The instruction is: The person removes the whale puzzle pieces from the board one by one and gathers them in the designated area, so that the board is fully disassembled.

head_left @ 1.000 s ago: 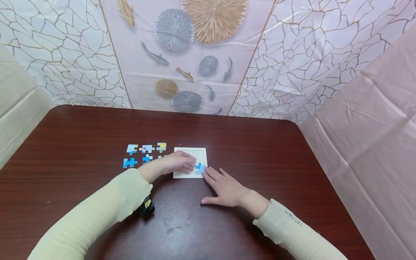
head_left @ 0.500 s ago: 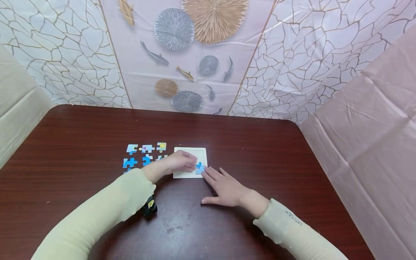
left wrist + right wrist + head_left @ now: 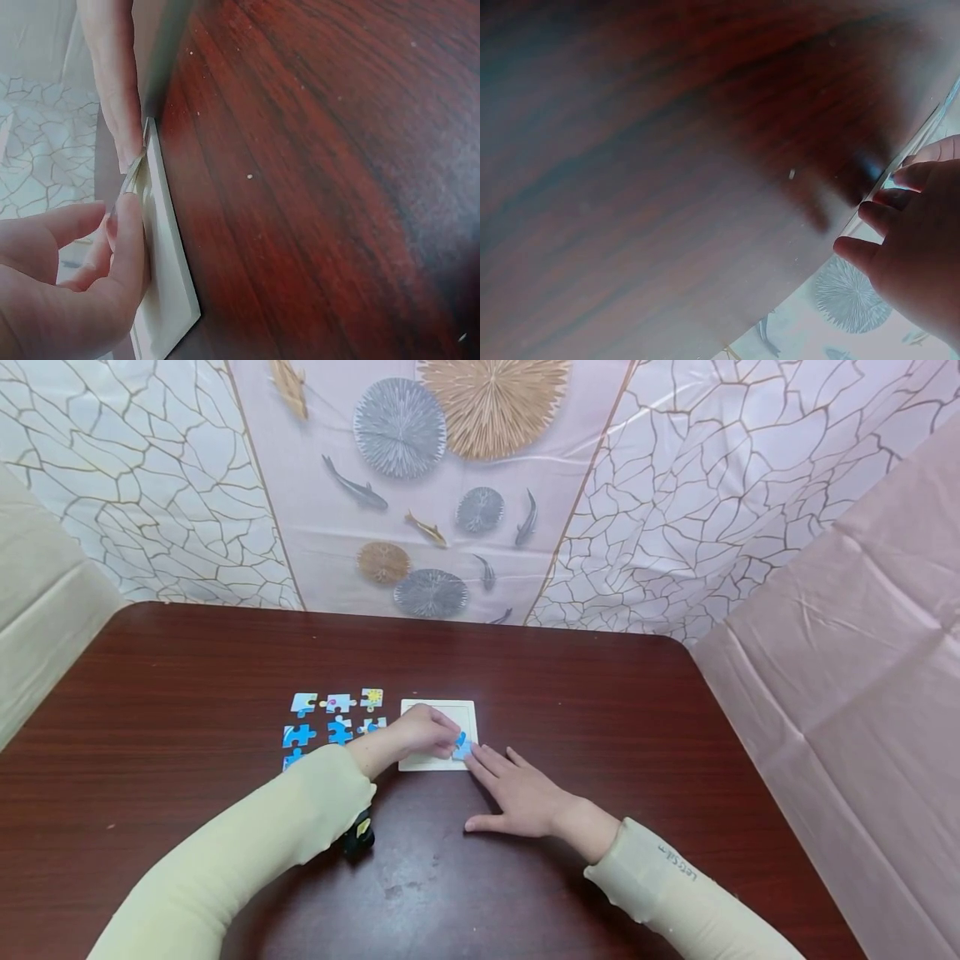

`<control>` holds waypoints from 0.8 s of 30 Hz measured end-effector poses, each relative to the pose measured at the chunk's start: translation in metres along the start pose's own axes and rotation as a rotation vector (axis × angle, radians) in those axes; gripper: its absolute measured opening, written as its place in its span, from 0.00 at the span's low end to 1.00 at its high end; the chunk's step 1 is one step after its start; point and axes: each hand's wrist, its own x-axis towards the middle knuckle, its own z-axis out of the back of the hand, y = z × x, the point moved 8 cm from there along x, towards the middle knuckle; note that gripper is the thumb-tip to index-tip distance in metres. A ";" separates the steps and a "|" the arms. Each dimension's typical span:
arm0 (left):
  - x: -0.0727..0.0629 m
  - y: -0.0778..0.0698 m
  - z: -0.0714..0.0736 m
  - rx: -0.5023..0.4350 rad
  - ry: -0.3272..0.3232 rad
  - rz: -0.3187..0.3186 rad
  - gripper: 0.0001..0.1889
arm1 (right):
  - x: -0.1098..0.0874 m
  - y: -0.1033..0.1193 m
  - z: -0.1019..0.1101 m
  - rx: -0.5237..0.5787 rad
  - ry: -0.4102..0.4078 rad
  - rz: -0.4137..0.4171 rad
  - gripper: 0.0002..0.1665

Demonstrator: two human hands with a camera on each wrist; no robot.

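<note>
A white square puzzle tray [image 3: 437,765] lies near the table's middle. At its lower right corner is a blue puzzle piece [image 3: 462,750]. My left hand [image 3: 420,732] reaches over the tray and pinches this piece at its left edge. In the left wrist view the piece [image 3: 130,180] looks thin and tilted up from the tray, between both hands' fingertips. My right hand [image 3: 521,795] lies with straight, spread fingers, its fingertips touching the tray's right edge and the piece. The left hand and forearm hide part of the tray.
Left of the tray lie several loose puzzle pieces [image 3: 340,729] in rows, some partly covered by the left sleeve [image 3: 300,810]. The dark wooden table [image 3: 600,718] meets a patterned cloth backdrop [image 3: 315,560] at its far edge.
My left hand has shifted slightly right, its fingertips now at the blue piece. More of the loose pieces on the left show. The right hand has stayed put.
</note>
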 end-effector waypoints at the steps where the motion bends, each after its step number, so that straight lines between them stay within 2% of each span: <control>1: 0.000 0.000 0.000 0.011 -0.007 0.007 0.14 | 0.000 0.000 0.000 0.002 -0.002 0.002 0.53; 7: -0.004 -0.001 0.001 0.033 -0.029 0.041 0.14 | -0.002 0.002 0.001 0.002 -0.002 0.010 0.53; 14: -0.009 -0.007 0.005 0.032 -0.054 0.015 0.14 | -0.002 0.002 0.002 0.004 0.002 0.005 0.52; 19: -0.007 -0.008 0.019 0.044 -0.030 -0.020 0.16 | -0.001 0.001 0.001 0.004 0.007 -0.002 0.53; 24: -0.014 -0.005 0.038 0.024 0.000 -0.003 0.18 | 0.000 0.001 0.000 0.010 0.013 -0.010 0.53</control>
